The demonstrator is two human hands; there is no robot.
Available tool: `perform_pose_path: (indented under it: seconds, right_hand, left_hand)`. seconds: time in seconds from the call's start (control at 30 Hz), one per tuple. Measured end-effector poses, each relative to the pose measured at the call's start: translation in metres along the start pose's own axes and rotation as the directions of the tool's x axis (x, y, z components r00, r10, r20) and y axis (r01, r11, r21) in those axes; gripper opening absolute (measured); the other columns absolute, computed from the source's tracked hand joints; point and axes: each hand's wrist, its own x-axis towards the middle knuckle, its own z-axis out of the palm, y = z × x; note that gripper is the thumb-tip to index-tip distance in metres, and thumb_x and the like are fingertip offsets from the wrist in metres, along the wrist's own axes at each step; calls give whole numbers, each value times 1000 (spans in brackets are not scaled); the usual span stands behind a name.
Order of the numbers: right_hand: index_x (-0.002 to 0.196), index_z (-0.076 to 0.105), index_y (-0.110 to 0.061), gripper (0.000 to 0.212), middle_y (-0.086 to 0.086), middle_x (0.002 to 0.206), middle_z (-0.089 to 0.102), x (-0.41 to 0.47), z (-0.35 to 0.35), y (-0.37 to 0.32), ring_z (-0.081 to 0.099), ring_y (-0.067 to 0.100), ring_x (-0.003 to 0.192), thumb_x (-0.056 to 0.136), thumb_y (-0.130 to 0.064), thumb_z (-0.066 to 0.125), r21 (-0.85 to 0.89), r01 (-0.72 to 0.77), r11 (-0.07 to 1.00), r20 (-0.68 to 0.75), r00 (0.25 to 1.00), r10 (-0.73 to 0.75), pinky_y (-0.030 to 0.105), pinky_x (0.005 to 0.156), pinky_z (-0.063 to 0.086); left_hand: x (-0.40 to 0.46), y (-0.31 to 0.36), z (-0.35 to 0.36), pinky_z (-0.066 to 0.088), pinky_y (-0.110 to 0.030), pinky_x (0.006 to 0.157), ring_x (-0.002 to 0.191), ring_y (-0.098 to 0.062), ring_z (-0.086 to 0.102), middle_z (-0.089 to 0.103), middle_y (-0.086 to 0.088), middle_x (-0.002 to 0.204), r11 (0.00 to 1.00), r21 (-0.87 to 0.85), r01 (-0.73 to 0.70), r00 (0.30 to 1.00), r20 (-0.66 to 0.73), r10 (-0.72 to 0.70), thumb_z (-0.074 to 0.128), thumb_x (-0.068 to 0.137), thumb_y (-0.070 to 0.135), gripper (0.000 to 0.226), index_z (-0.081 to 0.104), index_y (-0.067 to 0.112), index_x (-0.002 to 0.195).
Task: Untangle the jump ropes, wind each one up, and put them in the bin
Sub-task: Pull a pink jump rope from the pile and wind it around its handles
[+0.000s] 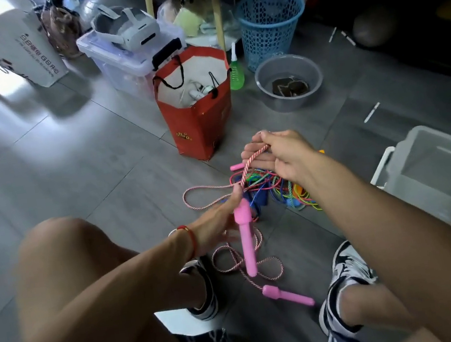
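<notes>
The grey tiled floor [72, 170] carries everything here, and the clear plastic bin [436, 177] sits open at the person's right, close enough, it seems, that wound ropes can be dropped in without getting up. Between the person's shoes lies the tangle of jump ropes [279, 189], blue, green, orange and red cords knotted together, just short of the red paper bag [197, 107]. The pink-and-white twisted rope [232, 260] is being drawn out of that heap: its loose loops trail on the floor toward a second pink handle [288, 295]. The right hand [283, 153] is raised, fingers curled and pinching a doubled length of the rope, probably to lift it clear of the knot. The left hand [220, 221] sits lower, its fingers closed on the cord just above a hanging pink handle [247, 240], keeping the strand taut.
</notes>
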Motion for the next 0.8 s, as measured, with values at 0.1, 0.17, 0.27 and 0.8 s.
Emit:
perform_pose_path:
  seconds: [0.1,0.17,0.27,0.8]
  right_hand:
    - [93,53,1,23,22,76,66,18,-19,16,72,28,52,108,-11,41,140,-31,990,-70,997,41,35,46,58]
    - [95,54,1,25,19,69,68,33,-35,31,71,27,53,109,-15,41,137,-52,989,-91,994,65,37,47,59]
    - [105,57,-4,38,14,81,71,57,-67,71,70,26,62,109,-37,39,-207,-147,967,-171,979,112,36,57,59]
    - [149,38,-32,46,1,156,42,0,-150,309,35,30,145,105,-42,26,-959,-203,196,-107,903,416,50,121,20]
  left_hand:
    - [3,-16,-1,49,-37,79,82,-28,56,63,-10,83,997,29,64,978,196,-69,82,71,54,59,66,8,104]
    - [5,-28,-1,50,-41,80,80,-30,58,63,-13,84,989,1,151,962,231,-147,80,81,32,26,68,11,90]
    - [16,-45,-13,53,-37,63,61,-25,58,59,-8,70,960,63,272,957,83,-276,65,96,22,17,58,9,88]
    - [62,-20,-22,39,-25,48,50,-22,48,55,-6,68,744,544,388,910,-353,-217,54,98,39,26,57,13,96]
